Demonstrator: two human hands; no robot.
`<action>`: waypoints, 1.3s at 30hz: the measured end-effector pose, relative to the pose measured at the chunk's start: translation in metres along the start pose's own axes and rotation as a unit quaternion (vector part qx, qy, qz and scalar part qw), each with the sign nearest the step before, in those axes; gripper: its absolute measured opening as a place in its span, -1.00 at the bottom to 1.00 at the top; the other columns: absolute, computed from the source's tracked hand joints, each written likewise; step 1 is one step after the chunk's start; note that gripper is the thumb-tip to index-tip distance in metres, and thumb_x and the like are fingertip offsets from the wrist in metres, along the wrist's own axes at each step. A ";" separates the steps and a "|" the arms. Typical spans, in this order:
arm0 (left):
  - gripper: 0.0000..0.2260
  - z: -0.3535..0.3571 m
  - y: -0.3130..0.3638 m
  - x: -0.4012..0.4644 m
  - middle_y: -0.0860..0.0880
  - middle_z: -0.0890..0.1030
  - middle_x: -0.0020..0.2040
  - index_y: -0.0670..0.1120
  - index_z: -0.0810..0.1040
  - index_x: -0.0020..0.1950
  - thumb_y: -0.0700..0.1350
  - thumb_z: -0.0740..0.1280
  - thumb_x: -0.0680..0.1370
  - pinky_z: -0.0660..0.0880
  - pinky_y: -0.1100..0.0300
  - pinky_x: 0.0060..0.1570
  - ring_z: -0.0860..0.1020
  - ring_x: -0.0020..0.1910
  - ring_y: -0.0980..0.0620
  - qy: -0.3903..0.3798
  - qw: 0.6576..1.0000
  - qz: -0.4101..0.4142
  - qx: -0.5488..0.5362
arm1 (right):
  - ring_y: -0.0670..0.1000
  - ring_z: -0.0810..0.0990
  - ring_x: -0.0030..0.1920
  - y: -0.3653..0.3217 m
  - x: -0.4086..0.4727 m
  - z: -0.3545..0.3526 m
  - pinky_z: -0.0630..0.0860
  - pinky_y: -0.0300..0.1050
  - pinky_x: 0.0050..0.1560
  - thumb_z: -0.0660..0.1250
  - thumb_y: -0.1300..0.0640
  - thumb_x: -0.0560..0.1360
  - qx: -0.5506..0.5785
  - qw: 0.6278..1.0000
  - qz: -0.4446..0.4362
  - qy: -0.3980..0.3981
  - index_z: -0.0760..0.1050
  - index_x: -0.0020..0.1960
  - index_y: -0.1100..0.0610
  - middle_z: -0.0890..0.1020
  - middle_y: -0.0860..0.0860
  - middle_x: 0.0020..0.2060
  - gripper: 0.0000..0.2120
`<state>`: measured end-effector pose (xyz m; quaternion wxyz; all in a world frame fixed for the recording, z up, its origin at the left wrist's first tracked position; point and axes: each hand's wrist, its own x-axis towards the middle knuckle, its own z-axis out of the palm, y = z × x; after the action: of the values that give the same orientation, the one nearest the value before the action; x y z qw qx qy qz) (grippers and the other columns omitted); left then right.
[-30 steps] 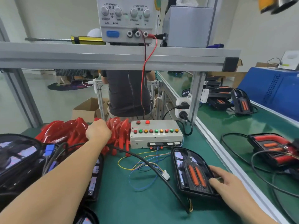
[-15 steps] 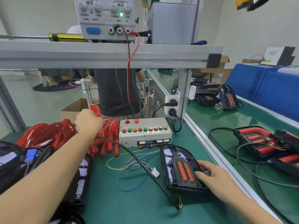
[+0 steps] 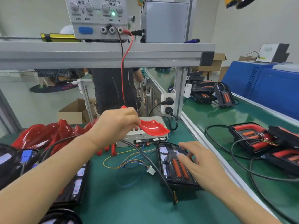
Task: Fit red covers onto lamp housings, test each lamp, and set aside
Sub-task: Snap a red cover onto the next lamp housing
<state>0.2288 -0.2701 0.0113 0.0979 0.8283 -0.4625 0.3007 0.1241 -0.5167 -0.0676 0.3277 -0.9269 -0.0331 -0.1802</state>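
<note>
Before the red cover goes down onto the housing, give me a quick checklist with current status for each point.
1. Cover in hand: ok. The left hand pinches the red cover at one end, lifted off the pile.
2. Housing steadied: ok. The right hand rests on the lamp housing, fingers spread.
3. Seat free for the cover: not ok. The right hand's fingers lie across the housing's top face.
4. Cover aligned over the housing: not ok. It hangs above the button box, not over the housing.
5. Cover orientation matches the housing: cannot tell.
6. Black cable off the housing rim: cannot tell.
</note>
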 end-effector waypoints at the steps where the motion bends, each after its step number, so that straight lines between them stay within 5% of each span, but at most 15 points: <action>1: -0.94 0.001 0.009 0.003 -0.03 0.62 -0.14 -0.15 0.67 -0.11 -0.27 0.41 0.48 0.51 0.15 -0.26 0.56 -0.27 -0.01 0.009 0.999 -0.014 -0.049 | -0.33 0.46 -0.12 -0.005 0.001 0.002 0.30 -0.45 -0.06 0.34 0.02 0.54 0.031 0.999 -0.004 0.000 0.55 0.27 0.01 0.52 -0.26 -0.01 -0.69; 3: -0.93 0.004 0.029 0.016 -0.08 0.61 -0.18 -0.22 0.64 -0.09 -0.33 0.43 0.46 0.48 0.14 -0.22 0.52 -0.30 -0.01 0.032 0.969 -0.099 -0.223 | -0.30 0.49 -0.16 -0.018 0.004 0.008 0.33 -0.48 -0.07 0.37 0.04 0.53 0.105 0.994 -0.004 -0.004 0.53 0.30 -0.01 0.53 -0.29 -0.09 -0.66; 6: -0.93 0.012 0.060 0.039 -0.12 0.56 -0.29 -0.31 0.53 -0.08 -0.43 0.35 0.47 0.45 0.22 -0.31 0.47 -0.39 0.03 0.043 0.807 -0.224 -0.545 | -0.16 0.44 -0.33 -0.033 0.011 0.013 0.43 -0.35 -0.16 0.38 0.04 0.52 0.197 0.980 -0.005 -0.005 0.47 0.31 -0.14 0.54 -0.08 -0.30 -0.62; 9: -0.89 0.026 0.077 0.052 -0.06 0.51 -0.35 -0.23 0.49 -0.14 -0.42 0.28 0.50 0.37 0.32 -0.37 0.39 -0.46 0.11 0.055 0.696 -0.255 -0.669 | 0.11 0.55 -0.20 -0.038 0.014 0.010 0.57 0.03 -0.02 0.37 0.11 0.53 0.245 0.969 0.010 0.044 0.54 0.15 -0.08 0.63 0.11 -0.19 -0.79; 11: -0.91 0.035 0.078 0.054 -0.04 0.52 -0.33 -0.18 0.50 -0.14 -0.35 0.29 0.51 0.40 0.34 -0.35 0.42 -0.44 0.12 0.037 0.637 -0.257 -0.726 | 0.08 0.57 -0.21 -0.032 0.010 0.005 0.54 -0.02 -0.05 0.35 0.13 0.54 0.240 0.968 0.005 0.076 0.56 0.06 -0.05 0.64 0.06 -0.25 -0.86; 13: -0.98 0.048 0.070 0.053 -0.03 0.54 -0.21 -0.13 0.54 -0.09 -0.19 0.34 0.51 0.44 0.29 -0.23 0.48 -0.31 0.11 0.018 0.637 -0.293 -0.713 | 0.00 0.49 -0.35 -0.023 0.003 -0.001 0.46 -0.08 -0.23 0.31 0.09 0.56 0.208 0.975 -0.001 0.079 0.55 0.04 -0.09 0.61 0.04 -0.31 -0.89; 15: -0.93 0.070 0.056 0.048 0.01 0.54 -0.13 -0.06 0.56 -0.03 -0.08 0.33 0.55 0.43 0.19 -0.07 0.48 -0.15 0.07 0.013 0.678 -0.401 -0.616 | -0.06 0.38 -0.45 -0.010 -0.006 -0.007 0.36 -0.09 -0.37 0.27 0.08 0.58 0.205 0.975 0.022 0.077 0.52 -0.05 -0.10 0.61 0.02 -0.33 -0.89; 19: -0.81 0.114 0.042 0.028 -0.16 0.51 -0.06 -0.09 0.49 -0.05 0.01 0.21 0.61 0.44 0.06 -0.02 0.47 -0.08 -0.12 -0.072 0.680 -0.571 -0.454 | -0.11 0.37 -0.40 0.008 -0.026 -0.012 0.31 -0.23 -0.33 0.25 0.07 0.60 0.145 0.987 0.046 0.045 0.49 -0.11 -0.18 0.55 0.00 -0.38 -0.83; 22: -0.74 0.130 0.044 0.024 -0.30 0.59 -0.04 -0.19 0.58 0.01 0.00 0.28 0.56 0.51 -0.05 0.07 0.57 -0.01 -0.23 -0.117 0.697 -0.574 -0.413 | -0.09 0.51 -0.30 0.009 -0.038 -0.005 0.47 -0.18 -0.14 0.19 -0.01 0.61 0.086 0.995 0.051 -0.012 0.48 -0.01 -0.21 0.62 -0.08 -0.30 -0.88; 24: -0.69 0.132 0.045 0.027 -0.31 0.57 -0.16 -0.30 0.57 -0.02 -0.03 0.35 0.50 0.51 0.05 -0.11 0.56 -0.14 -0.18 -0.148 0.719 -0.563 -0.380 | -0.05 0.59 -0.17 0.007 -0.043 -0.001 0.53 0.01 0.00 0.13 -0.07 0.61 0.043 0.997 0.053 -0.039 0.44 0.09 -0.17 0.66 -0.03 -0.17 -0.86; 31: -0.91 0.128 0.054 0.034 -0.13 0.48 -0.30 -0.18 0.41 -0.22 -0.24 0.30 0.46 0.40 0.22 -0.42 0.48 -0.35 -0.06 -0.202 0.725 -0.552 -0.359 | 0.04 0.54 -0.16 0.000 -0.044 0.007 0.46 -0.02 -0.07 0.02 -0.05 0.66 -0.072 0.997 0.018 -0.038 0.22 0.36 -0.20 0.56 -0.06 -0.22 -0.72; 33: -0.88 0.129 0.055 0.032 -0.13 0.48 -0.35 -0.18 0.41 -0.26 -0.30 0.25 0.48 0.36 0.24 -0.44 0.47 -0.40 -0.04 -0.148 0.667 -0.589 -0.432 | 0.02 0.55 -0.15 -0.002 -0.045 0.004 0.46 -0.03 -0.06 -0.02 -0.06 0.66 -0.090 0.995 0.018 -0.033 0.21 0.36 -0.16 0.54 -0.09 -0.21 -0.73; 37: -0.80 0.128 0.059 0.026 -0.11 0.61 -0.46 -0.20 0.50 -0.20 -0.21 0.23 0.61 0.49 0.24 -0.55 0.57 -0.56 -0.02 -0.014 0.444 -0.640 -0.627 | 0.00 0.51 -0.13 -0.018 -0.048 0.005 0.38 -0.07 -0.14 -0.10 -0.12 0.65 -0.130 0.991 -0.008 -0.017 -0.01 0.53 -0.14 0.47 -0.14 -0.17 -0.54; 39: -0.79 0.127 0.058 0.021 -0.14 0.64 -0.42 -0.23 0.54 -0.14 -0.13 0.26 0.61 0.54 0.15 -0.46 0.59 -0.53 -0.04 0.018 0.383 -0.635 -0.670 | 0.00 0.50 -0.11 -0.025 -0.048 0.010 0.29 -0.07 -0.16 -0.12 -0.13 0.65 -0.160 0.987 -0.020 -0.024 -0.16 0.57 -0.13 0.49 -0.13 -0.09 -0.48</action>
<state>0.2413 -0.3729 -0.0840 0.7922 0.5398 0.1495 -0.2423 0.0776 -0.4880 -0.0769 0.1704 -0.9706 -0.0302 -0.1675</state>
